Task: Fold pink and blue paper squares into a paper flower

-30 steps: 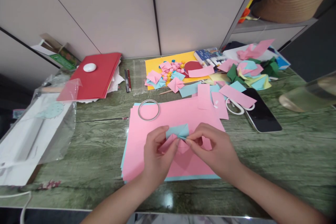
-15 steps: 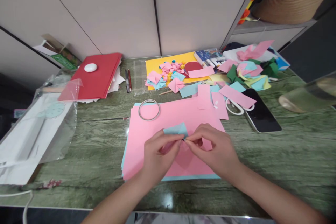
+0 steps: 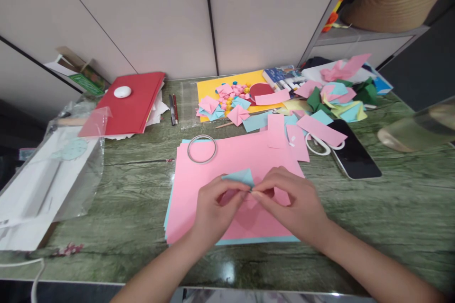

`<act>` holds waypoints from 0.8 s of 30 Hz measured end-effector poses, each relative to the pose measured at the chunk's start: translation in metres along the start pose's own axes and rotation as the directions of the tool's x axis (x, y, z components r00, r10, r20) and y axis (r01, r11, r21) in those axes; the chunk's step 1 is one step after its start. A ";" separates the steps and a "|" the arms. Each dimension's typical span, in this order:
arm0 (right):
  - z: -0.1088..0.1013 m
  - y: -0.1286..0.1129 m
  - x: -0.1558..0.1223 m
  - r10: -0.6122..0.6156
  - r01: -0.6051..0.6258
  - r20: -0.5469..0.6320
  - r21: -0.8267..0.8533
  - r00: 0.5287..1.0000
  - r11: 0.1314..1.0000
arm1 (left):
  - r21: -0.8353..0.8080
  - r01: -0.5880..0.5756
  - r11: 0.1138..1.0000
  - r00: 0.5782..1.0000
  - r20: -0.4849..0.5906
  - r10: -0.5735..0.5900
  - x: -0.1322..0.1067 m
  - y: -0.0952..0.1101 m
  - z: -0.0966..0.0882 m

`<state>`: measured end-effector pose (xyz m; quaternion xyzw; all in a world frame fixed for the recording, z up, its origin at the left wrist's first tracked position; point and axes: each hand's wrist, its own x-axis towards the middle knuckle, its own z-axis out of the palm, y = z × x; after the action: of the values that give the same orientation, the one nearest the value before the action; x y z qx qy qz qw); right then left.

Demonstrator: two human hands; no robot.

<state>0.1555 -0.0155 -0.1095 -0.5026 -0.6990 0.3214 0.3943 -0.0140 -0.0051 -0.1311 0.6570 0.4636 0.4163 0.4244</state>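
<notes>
A small folded piece of light blue paper (image 3: 242, 176) is pinched between both hands, above a stack of pink paper sheets (image 3: 188, 199). My left hand (image 3: 216, 206) grips its lower edge between thumb and forefinger. Thumb and forefinger of my right hand (image 3: 289, 199) close on the paper's lower right corner, their tips touching or nearly touching the left ones. The fingers hide the part of the paper that they press. On the stack's upper left lies a thin silver ring (image 3: 188, 152). Near its upper right edge is a pink paper strip (image 3: 276, 131).
White-handled scissors (image 3: 320, 152) and a phone (image 3: 356, 154) lie to the right, with a transparent bottle (image 3: 415, 128) beyond. Folded paper shapes (image 3: 238, 114) and cut scraps spread along the back. At left are a red folder (image 3: 137, 104) and a plastic sleeve (image 3: 90, 184).
The blue paper has tilted and sunk slightly, showing a flatter shape above the fingers. Both hands keep their pinch and have shifted a little to the right.
</notes>
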 end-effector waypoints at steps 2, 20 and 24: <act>-0.005 -0.001 0.003 0.102 -0.102 -0.009 0.040 0.995 0.994 | -0.058 0.057 0.997 0.997 0.047 -0.054 0.001 -0.002 0.000; -0.006 0.008 0.011 0.321 -0.334 0.132 0.092 0.938 0.938 | -0.244 0.227 0.943 0.954 0.249 -0.165 0.005 -0.005 0.000; -0.009 0.010 0.013 0.295 -0.322 0.196 0.120 0.935 0.939 | -0.228 0.241 0.943 0.951 0.251 -0.182 0.008 -0.004 -0.001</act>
<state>0.1654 -0.0002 -0.1103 -0.5450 -0.6171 0.4739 0.3124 -0.0140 0.0034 -0.1330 0.5857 0.4229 0.3468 0.5982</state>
